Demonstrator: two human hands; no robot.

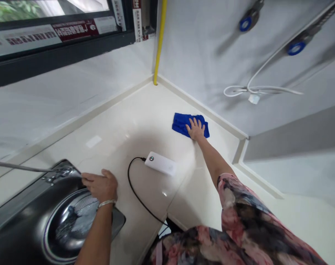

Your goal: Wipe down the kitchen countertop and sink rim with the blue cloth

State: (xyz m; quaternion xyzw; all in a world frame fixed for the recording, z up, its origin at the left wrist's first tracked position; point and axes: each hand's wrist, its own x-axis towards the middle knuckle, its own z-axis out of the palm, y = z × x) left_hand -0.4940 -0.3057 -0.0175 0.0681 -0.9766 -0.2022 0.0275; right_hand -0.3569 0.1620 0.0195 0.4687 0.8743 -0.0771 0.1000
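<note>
My right hand point(196, 129) lies flat, fingers spread, on a blue cloth point(182, 123) pressed to the cream countertop point(123, 129) near the back corner. My left hand point(100, 184), with a bracelet at the wrist, rests palm down on the edge of the dark stove point(24, 221) beside a round steel burner ring point(70, 224); its fingers are curled over the edge and hold nothing I can see.
A white power bank point(160, 163) with a black cable point(137, 195) lies on the countertop between my hands. A yellow pipe point(159, 44) runs up the corner. White cord point(256, 88) and blue-capped valves point(296, 48) hang on the right wall. A dark-framed window point(59, 40) is at upper left.
</note>
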